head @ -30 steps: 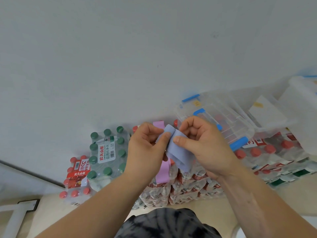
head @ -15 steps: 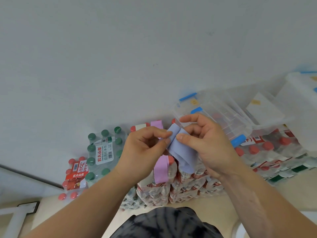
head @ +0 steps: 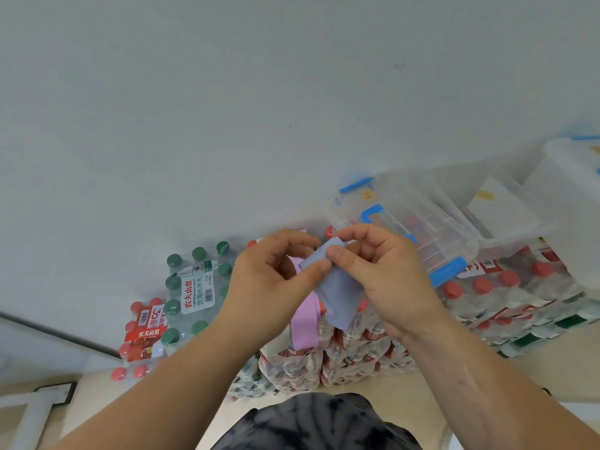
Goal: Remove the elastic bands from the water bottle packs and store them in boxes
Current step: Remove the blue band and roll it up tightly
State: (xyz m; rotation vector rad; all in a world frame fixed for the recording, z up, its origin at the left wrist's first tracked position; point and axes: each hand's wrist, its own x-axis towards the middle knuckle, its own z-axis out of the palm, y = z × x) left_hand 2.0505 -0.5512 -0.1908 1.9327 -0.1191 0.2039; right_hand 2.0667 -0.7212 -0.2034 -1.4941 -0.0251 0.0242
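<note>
A wide blue elastic band [head: 337,293] is folded between both hands, above the stacked water bottle packs. My left hand [head: 272,284] pinches its upper left edge with thumb and fingers. My right hand [head: 386,274] pinches the top fold with thumb and forefinger, and the rest hangs under that palm. A pink elastic band [head: 305,319] is still wrapped round the red-capped bottle pack [head: 324,355] right below my hands. A clear plastic box with blue latches [head: 418,222] lies on the packs just right of my right hand.
Green-capped packs [head: 194,287] and a small red-capped pack [head: 143,332] stand at the left against the white wall. More red-capped packs [head: 506,293] carry further clear boxes [head: 571,203] at the right. A white frame [head: 29,414] is at the bottom left.
The fold in the blue band has been drawn tighter, and my two thumbs have come closer together on it. The hands stay over the same pack.
</note>
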